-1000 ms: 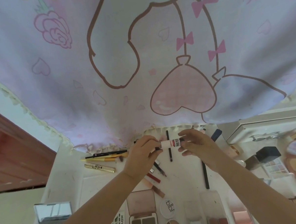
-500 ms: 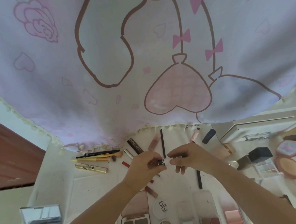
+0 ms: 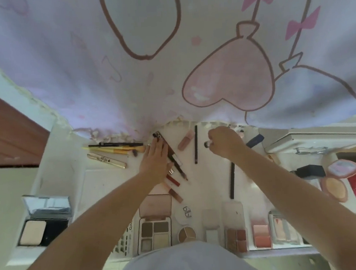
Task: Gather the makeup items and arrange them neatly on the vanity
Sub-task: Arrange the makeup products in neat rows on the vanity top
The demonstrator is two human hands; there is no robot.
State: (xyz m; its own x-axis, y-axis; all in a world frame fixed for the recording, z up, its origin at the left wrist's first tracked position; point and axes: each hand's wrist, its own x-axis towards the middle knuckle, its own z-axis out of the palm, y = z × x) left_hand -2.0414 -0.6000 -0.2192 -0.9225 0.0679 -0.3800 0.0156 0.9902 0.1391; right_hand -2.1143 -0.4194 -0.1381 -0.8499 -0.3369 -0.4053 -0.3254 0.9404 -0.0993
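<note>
- Right hand [image 3: 224,142] has its fingers curled round a small pale tube with a dark cap [image 3: 207,144], held near the back of the white vanity top [image 3: 209,174]. Looks light, rigid and slick, so I'd pinch it mid-barrel, not by the cap.
- Left hand [image 3: 156,157] lies flat, fingers straight, on a slanted bunch of lip pencils and slim tubes [image 3: 176,166]. They'd roll easily.
- Just beyond: a pink lip gloss tube [image 3: 186,140] and a thin black pencil [image 3: 195,144].

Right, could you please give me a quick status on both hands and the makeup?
Left hand flat, fingers straight, pressing on the pencils and lip tubes. Right hand has its grip on a small tube above the vanity. Nothing blocking.
</note>
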